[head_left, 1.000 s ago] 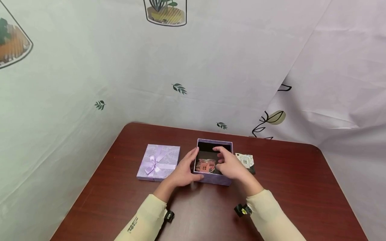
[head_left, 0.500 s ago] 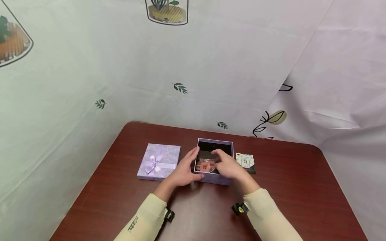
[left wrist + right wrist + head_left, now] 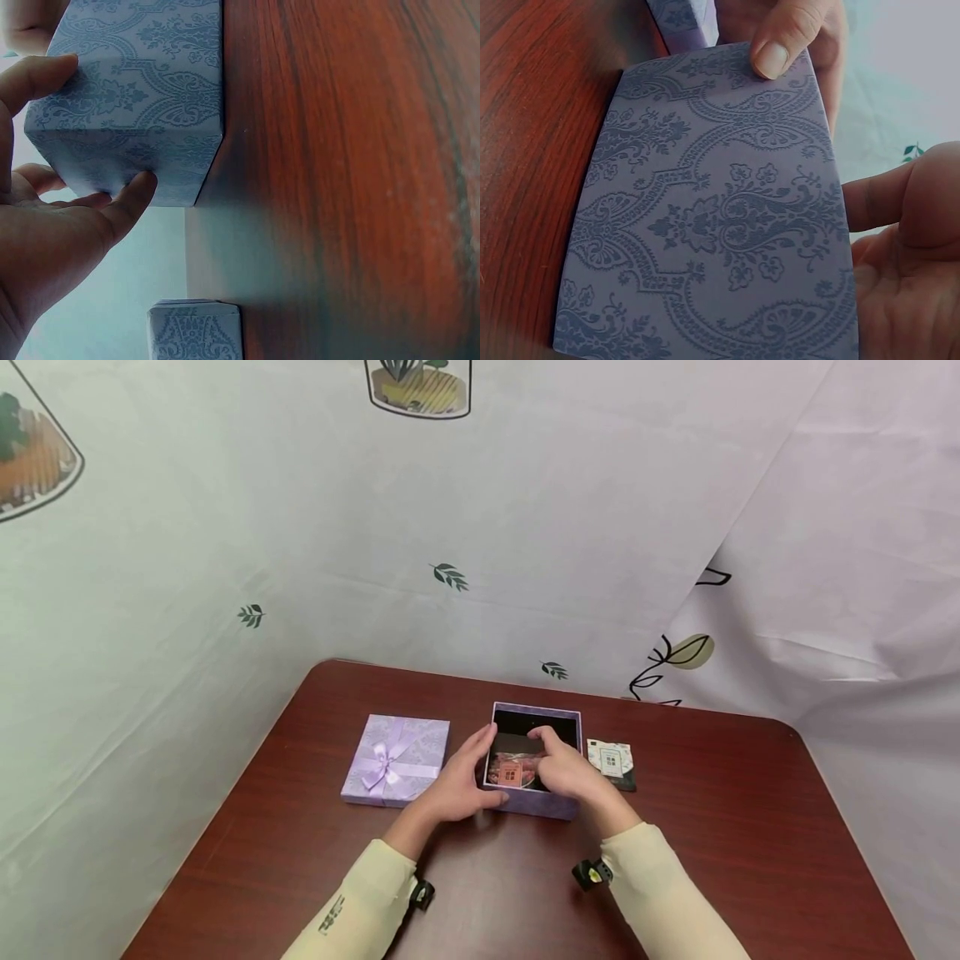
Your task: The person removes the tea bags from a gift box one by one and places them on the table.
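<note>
In the head view a lidless purple patterned gift box point(image 3: 530, 804) stands on the table, black inside. A clear packet with a red label point(image 3: 512, 772) lies in its near left part. My left hand point(image 3: 461, 785) grips the box's near left corner; in the left wrist view its thumb point(image 3: 45, 79) presses the front and its other fingers lie on the left side. My right hand point(image 3: 566, 768) reaches over the right wall into the box, index finger stretched out beside the packet. Its other fingertips are hidden, so whether they pinch the packet cannot be told.
The purple lid point(image 3: 395, 760) with a ribbon bow lies left of the box. Right of the box is a flat white and dark packet point(image 3: 611, 764). A patterned cloth point(image 3: 480, 527) hangs behind the red-brown table point(image 3: 712, 827).
My right hand has shifted slightly left inside the box, and its index finger has moved a little. My left hand has kept its grip on the corner.
</note>
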Motion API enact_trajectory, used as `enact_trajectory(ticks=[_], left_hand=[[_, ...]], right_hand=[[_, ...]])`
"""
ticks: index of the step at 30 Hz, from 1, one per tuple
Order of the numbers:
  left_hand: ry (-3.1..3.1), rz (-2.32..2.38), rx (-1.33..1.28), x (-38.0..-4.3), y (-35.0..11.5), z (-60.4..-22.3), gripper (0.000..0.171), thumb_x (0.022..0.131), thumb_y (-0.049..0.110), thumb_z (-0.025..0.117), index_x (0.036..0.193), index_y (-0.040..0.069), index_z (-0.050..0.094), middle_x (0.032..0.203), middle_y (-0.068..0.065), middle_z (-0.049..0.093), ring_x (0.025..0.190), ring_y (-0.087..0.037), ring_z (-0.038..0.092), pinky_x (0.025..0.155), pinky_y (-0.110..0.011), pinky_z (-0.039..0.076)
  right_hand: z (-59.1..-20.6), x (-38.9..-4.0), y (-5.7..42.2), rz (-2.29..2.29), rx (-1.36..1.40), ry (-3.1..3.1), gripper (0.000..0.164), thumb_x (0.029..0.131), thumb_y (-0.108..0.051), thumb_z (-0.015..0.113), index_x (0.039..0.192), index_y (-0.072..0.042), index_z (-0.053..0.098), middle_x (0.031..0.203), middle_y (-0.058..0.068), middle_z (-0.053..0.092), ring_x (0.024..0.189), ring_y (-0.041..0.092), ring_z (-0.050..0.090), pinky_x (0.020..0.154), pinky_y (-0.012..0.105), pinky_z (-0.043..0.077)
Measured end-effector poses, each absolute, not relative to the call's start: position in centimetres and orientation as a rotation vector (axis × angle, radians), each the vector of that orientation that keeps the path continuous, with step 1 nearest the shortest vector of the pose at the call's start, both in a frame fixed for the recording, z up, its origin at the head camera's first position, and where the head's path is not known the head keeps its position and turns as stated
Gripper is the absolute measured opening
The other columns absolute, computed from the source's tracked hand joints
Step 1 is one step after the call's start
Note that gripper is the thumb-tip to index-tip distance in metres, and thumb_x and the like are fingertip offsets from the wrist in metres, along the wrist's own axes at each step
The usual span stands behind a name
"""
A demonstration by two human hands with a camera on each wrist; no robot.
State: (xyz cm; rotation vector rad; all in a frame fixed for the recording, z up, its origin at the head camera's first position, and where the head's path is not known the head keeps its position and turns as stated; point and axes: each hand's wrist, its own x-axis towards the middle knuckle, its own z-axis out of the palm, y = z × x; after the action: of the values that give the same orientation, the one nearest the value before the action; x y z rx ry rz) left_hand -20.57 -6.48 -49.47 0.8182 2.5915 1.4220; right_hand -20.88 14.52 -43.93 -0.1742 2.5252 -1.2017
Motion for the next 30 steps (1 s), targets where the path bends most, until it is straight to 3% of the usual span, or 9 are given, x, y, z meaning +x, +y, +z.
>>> enact_trajectory(ticks=[12, 20, 30], left_hand=[[2.583, 1.432, 0.817, -20.63, -6.52, -49.54, 0.104, 0.077, 0.014, 0.085, 0.158, 0.0, 0.021, 0.162, -0.018, 0.018, 0.146, -0.031, 0.022, 0.113, -0.048, 0.026], [2.578, 1.441, 0.817, -20.63, -6.55, -49.52, 0.104, 0.078, 0.014, 0.085, 0.159, 0.002, 0.021, 0.163, -0.017, 0.019, 0.146, -0.03, 0.022, 0.113, -0.048, 0.026], [2.553, 1.461, 0.807, -20.54, -6.65, -49.51, 0.103, 0.079, 0.015, 0.085, 0.159, 0.002, 0.021, 0.163, -0.016, 0.018, 0.146, -0.031, 0.022, 0.112, -0.049, 0.027]], right_hand=[[-44.04, -21.0, 14.14, -1.143, -0.184, 2.539, 0.045, 0.094, 0.0, 0.051, 0.139, -0.001, 0.046, 0.103, 0.015, 0.068, 0.088, 0.025, 0.062, 0.075, 0.04, 0.044], [-44.26, -20.87, 14.07, -1.128, -0.185, 2.607, 0.046, 0.088, 0.005, 0.047, 0.134, -0.002, 0.05, 0.101, 0.015, 0.067, 0.084, 0.024, 0.058, 0.073, 0.039, 0.044], [-44.69, -21.0, 13.86, -1.208, -0.237, 2.58, 0.047, 0.083, 0.012, 0.047, 0.128, 0.002, 0.051, 0.103, 0.015, 0.067, 0.09, 0.025, 0.065, 0.073, 0.037, 0.047]])
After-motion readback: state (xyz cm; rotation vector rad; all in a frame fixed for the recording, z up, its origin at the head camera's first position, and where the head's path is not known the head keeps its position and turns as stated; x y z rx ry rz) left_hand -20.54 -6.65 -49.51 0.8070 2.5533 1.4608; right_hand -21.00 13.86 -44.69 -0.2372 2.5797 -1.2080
